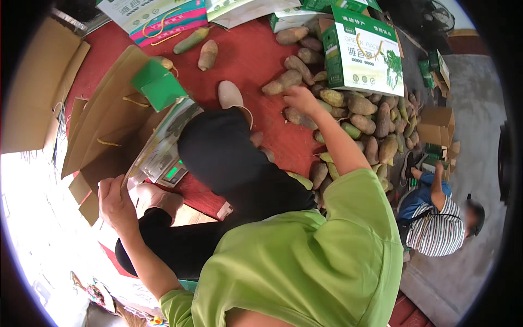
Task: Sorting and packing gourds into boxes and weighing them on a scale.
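At the lower left, my left hand (115,206) is closed on the edge of an open cardboard carton (117,117) with yellow cord handles inside. A printed side panel of this carton leans toward my knee. Bent fingers of my right hand (303,102) hang over the red floor covering, with nothing visible in them. Just beyond that hand lies a brownish-green radish (280,83); another radish (298,117) is on its nearer side. To the right spreads a heap of radishes (362,106). Beside my knee is a scale with a lit green display (173,173).
A white and green printed gift box (366,54) rests on the heap. More printed boxes (158,22) line the far edge. Two loose radishes lie on the red covering (245,43). At the right, a person in a striped shirt (436,231) sits near open cartons (436,124).
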The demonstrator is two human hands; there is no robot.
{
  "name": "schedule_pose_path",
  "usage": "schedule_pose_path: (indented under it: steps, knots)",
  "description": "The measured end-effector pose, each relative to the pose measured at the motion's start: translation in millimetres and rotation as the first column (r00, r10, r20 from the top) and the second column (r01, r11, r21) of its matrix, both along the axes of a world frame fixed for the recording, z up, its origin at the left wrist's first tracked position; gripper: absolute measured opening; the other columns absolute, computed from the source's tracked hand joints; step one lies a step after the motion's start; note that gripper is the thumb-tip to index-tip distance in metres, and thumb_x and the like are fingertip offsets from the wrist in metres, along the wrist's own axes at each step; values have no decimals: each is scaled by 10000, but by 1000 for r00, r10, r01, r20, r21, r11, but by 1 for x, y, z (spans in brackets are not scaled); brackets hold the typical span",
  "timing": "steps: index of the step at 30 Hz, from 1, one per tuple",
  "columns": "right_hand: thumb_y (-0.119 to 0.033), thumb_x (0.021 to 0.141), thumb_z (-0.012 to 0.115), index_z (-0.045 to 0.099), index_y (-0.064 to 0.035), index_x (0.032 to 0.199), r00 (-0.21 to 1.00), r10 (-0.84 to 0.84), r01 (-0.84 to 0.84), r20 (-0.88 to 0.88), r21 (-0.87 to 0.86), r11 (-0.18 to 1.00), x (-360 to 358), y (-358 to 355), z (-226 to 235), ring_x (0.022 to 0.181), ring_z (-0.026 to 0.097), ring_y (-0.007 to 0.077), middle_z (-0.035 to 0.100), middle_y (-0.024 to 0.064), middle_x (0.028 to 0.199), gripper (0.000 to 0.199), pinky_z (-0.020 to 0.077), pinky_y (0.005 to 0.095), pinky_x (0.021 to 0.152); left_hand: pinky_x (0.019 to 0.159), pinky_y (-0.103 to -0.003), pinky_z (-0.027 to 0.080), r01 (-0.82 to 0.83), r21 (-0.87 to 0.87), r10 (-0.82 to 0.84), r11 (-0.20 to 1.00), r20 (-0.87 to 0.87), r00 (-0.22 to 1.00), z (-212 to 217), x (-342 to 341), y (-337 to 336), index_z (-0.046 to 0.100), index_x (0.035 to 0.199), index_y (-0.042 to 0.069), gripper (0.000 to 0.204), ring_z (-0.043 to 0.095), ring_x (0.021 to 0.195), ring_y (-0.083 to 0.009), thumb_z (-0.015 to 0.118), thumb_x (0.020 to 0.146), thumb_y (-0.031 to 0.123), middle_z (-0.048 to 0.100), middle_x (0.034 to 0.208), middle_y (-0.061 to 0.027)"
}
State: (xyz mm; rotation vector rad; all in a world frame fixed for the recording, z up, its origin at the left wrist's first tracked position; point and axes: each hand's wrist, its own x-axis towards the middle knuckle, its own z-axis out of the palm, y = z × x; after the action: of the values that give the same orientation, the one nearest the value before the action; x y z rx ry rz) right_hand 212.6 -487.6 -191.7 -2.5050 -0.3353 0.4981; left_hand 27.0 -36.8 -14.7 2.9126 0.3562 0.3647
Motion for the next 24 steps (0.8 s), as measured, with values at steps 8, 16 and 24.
schedule_pose_path:
  steps: [8,16,24]
  knots:
    - [-263,749,650,651,-57,988,977,-1,-92,-212,-425,901,-110,-51,-137,908,637,348,663,166,976,316,513,435,803,682,-314,469,-10,-26,10,1000,-30,1000,7,5,-3,678,903,50,106,585,740,-219,641,807,28,549,830,-62]
    - [-219,714,696,577,-93,1098,985,32,-74,-168,-252,965,-120,17,-121,1100,517,324,583,124,1103,422,442,445,905,697,-332,463,-1,9,2,1000,-33,999,5,10,-1,667,910,31,95,587,773,-243,639,820,37,552,821,-72]
    - [-212,836,557,585,-175,1061,989,-97,147,111,-689,710,-55,-1,-97,1097,489,198,556,15,1110,230,384,406,855,802,-361,481,-45,-9,44,999,-86,995,0,4,7,657,902,6,84,610,837,-257,638,832,49,549,828,-80]
